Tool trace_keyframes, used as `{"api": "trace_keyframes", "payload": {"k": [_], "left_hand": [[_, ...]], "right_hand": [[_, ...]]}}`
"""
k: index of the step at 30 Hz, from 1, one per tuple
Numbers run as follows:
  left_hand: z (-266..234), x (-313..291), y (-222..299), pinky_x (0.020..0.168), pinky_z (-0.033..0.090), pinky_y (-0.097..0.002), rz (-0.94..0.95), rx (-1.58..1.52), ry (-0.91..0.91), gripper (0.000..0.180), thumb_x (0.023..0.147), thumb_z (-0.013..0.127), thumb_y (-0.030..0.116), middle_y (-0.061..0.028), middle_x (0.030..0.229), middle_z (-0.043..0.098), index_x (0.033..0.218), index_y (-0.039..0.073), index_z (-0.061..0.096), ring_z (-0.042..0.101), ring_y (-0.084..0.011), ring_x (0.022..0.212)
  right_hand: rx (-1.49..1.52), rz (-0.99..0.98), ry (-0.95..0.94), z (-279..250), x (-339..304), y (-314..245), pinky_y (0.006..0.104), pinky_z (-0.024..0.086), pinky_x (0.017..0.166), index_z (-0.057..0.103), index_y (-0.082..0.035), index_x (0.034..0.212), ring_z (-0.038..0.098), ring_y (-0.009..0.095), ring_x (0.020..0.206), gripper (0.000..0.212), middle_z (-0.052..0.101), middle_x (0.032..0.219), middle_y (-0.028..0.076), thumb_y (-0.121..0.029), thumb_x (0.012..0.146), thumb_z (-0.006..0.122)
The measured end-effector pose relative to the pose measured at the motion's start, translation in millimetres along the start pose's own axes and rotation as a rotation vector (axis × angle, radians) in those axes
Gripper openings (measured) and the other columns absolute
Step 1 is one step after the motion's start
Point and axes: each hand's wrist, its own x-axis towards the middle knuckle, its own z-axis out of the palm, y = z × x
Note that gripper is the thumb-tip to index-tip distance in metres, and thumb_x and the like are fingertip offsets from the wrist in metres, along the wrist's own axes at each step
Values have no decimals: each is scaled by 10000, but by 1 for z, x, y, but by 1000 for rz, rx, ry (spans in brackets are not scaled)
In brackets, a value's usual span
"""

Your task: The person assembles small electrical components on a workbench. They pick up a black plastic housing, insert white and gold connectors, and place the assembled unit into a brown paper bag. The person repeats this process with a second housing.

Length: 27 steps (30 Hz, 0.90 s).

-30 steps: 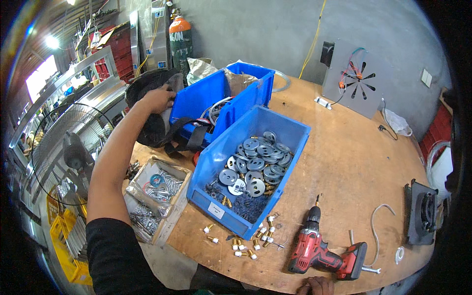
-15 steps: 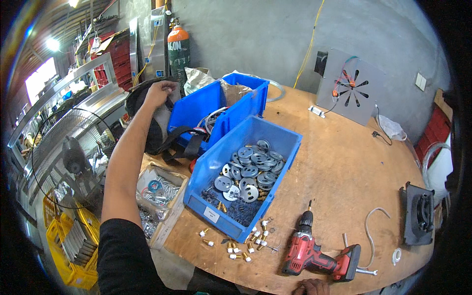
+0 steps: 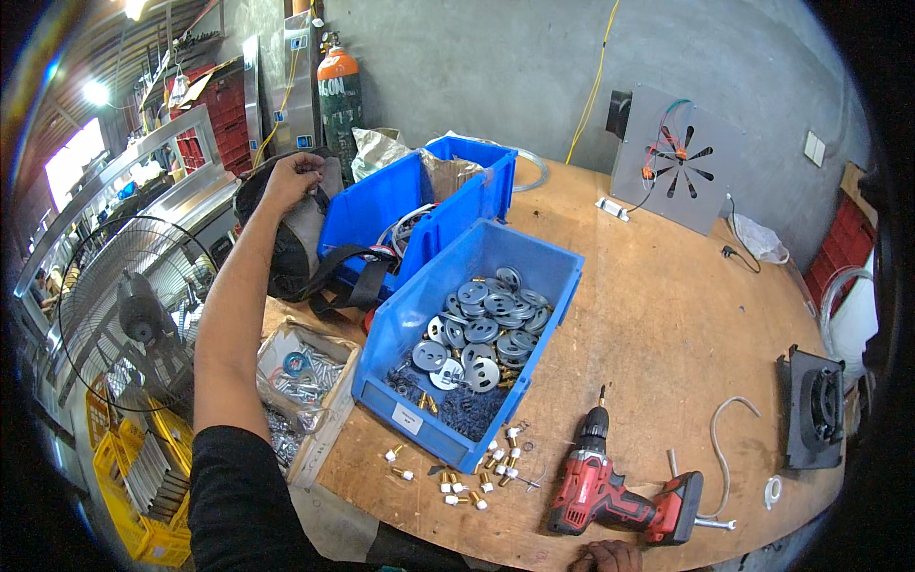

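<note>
My left arm reaches to the far left, where my left hand (image 3: pixel 294 179) is closed on the upper edge of a dark grey and black bag (image 3: pixel 303 236) with a hanging black strap. The inside of the bag is hidden from me. At the table's near edge, only the fingers of my right hand (image 3: pixel 610 556) show, lying on the wood with nothing seen in them. Just above them rests a red and black cordless drill (image 3: pixel 610 491) with a bit fitted. A blue bin (image 3: pixel 376 367) between my arms holds many grey slotted discs (image 3: pixel 479 331) and brass fittings.
Behind stands a second blue bin (image 3: pixel 496 191) with cables. White-tipped brass fittings (image 3: pixel 456 483) lie loose before the near bin. A wooden box of screws (image 3: pixel 324 429) sits at the table's left edge. Further right are a grey panel (image 3: pixel 677 157) and a black fan unit (image 3: pixel 812 410).
My view has shifted slightly. My left hand stays at the bag's edge, its wrist and fingers turned a little and the grey side of the bag showing more. My right hand stays put.
</note>
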Motion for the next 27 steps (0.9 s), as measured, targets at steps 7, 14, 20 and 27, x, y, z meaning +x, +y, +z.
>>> {"api": "trace_keyframes", "payload": {"k": [7,14,20,27], "left_hand": [[9,11,0,685,525,-276,97,138,-41,313,804,611,-49,-75,899,707,1109,-20,679,639,-123,757],[11,15,-1,660,518,-292,-105,279,-174,304,805,628,-32,-77,896,699,1103,-19,683,632,-136,716],[-1,18,1,619,508,-291,-123,203,-255,257,836,635,4,-66,836,671,1086,-36,677,623,-125,682],[-2,12,-2,754,528,-364,390,709,-150,354,752,650,-21,-161,896,695,1100,34,688,673,-245,756]], "right_hand": [[5,-16,10,0,3,0,402,507,691,663,-38,870,628,296,724,86,660,809,108,-39,791,631],[21,-31,26,1,5,0,400,510,687,661,-24,856,631,300,718,72,661,806,116,-29,794,625],[-1,-48,57,2,4,0,401,512,683,668,-21,862,634,303,715,72,660,804,123,-38,803,629],[9,-76,56,2,5,3,392,514,670,670,-18,856,639,298,709,68,664,798,128,-47,836,612]]}}
